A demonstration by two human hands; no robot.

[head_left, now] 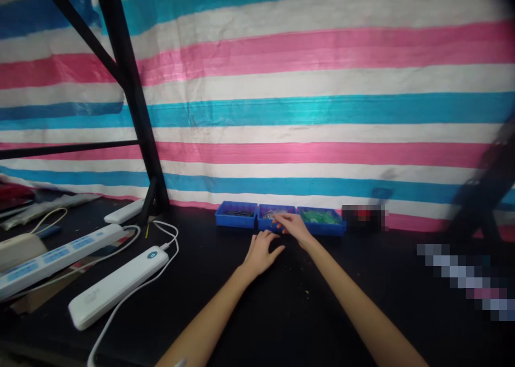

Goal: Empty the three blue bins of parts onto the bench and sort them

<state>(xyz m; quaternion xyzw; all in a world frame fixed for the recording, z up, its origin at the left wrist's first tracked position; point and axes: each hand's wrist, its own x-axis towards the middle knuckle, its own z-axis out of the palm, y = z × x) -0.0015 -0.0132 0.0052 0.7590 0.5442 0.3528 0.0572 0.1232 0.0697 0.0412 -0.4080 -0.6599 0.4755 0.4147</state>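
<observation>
My right hand (295, 228) is over the middle blue bin (263, 225), its thumb and fingertips drawn together in a pinch. Whatever is between them is too small to make out. Small silvery pieces lie in that bin, partly hidden by the hand. Just in front of the bins, my left hand (259, 255) hovers or rests low over the black table, thumb and fingers apart and holding nothing I can see. The left blue bin (235, 222) contains dark, thin metal pieces. Green items (319, 217) fill the right blue bin (325, 230).
A white oblong device (118, 286) with a cable lies on the black table (289, 313) at left, near a white power strip (60, 257). A black metal post (134, 104) rises behind them. Striped sheeting (322, 109) hangs along the back. Blurred-out items are at right.
</observation>
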